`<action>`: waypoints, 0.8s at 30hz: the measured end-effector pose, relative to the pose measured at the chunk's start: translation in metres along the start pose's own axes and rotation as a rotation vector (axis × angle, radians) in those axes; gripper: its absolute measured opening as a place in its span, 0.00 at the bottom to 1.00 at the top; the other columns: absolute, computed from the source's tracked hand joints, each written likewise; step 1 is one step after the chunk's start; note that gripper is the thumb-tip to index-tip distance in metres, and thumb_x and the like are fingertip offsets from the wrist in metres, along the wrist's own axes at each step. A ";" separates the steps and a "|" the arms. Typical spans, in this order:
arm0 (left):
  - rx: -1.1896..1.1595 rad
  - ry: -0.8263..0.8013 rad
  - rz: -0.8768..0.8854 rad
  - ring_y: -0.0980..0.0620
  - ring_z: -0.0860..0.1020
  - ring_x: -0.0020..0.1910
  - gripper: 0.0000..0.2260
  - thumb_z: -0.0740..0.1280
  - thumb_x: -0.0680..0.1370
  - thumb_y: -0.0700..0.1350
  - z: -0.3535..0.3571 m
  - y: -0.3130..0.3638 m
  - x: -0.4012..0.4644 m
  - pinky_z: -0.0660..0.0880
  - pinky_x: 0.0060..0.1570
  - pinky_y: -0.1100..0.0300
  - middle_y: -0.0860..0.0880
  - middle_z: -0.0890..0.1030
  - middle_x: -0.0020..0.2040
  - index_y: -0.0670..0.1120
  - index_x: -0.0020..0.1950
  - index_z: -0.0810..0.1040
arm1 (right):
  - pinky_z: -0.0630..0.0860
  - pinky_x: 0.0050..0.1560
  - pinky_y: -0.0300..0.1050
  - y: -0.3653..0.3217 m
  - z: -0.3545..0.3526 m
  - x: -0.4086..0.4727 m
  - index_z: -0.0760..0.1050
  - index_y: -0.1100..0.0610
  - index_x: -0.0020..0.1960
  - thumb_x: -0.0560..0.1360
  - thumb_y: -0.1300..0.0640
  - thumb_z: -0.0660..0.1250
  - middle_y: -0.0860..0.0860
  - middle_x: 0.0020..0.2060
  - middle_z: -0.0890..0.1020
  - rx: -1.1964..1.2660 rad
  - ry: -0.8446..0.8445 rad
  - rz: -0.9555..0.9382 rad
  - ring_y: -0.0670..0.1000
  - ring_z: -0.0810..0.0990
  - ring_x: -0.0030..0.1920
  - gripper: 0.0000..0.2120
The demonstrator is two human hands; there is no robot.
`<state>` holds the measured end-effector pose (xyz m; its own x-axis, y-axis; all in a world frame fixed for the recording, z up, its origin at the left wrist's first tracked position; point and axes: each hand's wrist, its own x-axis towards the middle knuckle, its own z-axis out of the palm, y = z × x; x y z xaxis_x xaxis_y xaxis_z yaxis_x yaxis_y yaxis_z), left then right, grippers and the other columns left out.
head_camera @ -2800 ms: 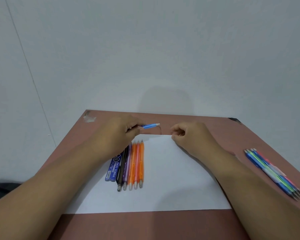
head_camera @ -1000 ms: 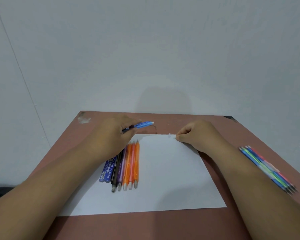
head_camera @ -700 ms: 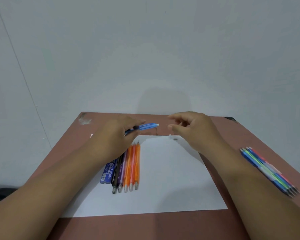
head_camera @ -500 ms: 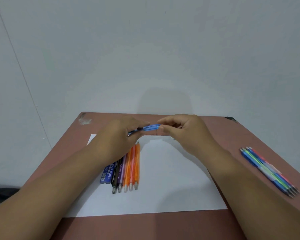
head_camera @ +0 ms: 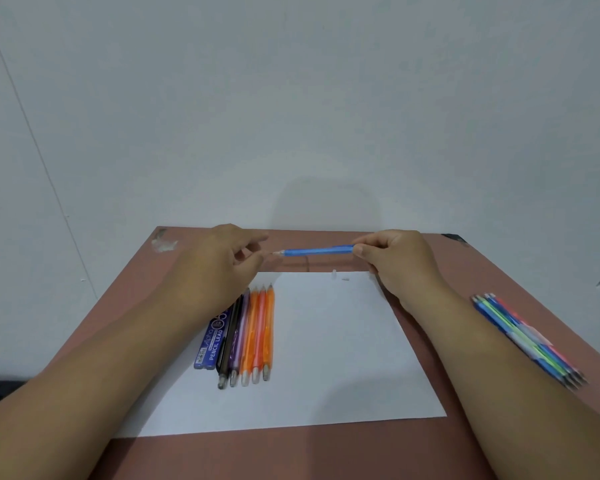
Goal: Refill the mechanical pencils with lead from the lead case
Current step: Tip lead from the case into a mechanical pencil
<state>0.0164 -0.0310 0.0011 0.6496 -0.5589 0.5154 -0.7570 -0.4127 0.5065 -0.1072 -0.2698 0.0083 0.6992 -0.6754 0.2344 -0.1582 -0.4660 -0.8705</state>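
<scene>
My right hand (head_camera: 394,259) grips the back end of a blue mechanical pencil (head_camera: 317,251), which lies level above the table's far edge with its tip pointing left. My left hand (head_camera: 224,263) hovers just left of that tip, fingers loosely apart and holding nothing. A blue lead case (head_camera: 213,339) lies on the white paper (head_camera: 326,348) beside a row of black, purple and orange pencils (head_camera: 253,336). Two tiny white pieces (head_camera: 338,276) rest at the paper's far edge.
A bundle of blue, green and pink pencils (head_camera: 527,339) lies on the brown table (head_camera: 291,452) at the right, beside my right forearm. A grey wall rises right behind the table. A pale smear (head_camera: 165,242) marks the far left corner.
The blue pencil has passed from my left hand to my right and now points left. My left hand has let go and opened. My right hand had set a small white piece on the paper before.
</scene>
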 end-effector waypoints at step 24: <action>0.072 -0.099 -0.155 0.65 0.76 0.48 0.09 0.67 0.81 0.50 -0.015 -0.015 0.004 0.68 0.46 0.70 0.60 0.83 0.57 0.56 0.59 0.83 | 0.69 0.44 0.29 0.009 0.003 0.002 0.85 0.52 0.56 0.77 0.58 0.72 0.43 0.50 0.83 -0.277 -0.112 -0.035 0.39 0.79 0.47 0.09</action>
<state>0.0313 -0.0165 0.0057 0.7515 -0.5513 0.3624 -0.6537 -0.5477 0.5223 -0.1057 -0.2736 -0.0007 0.7780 -0.5957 0.1999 -0.3058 -0.6368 -0.7078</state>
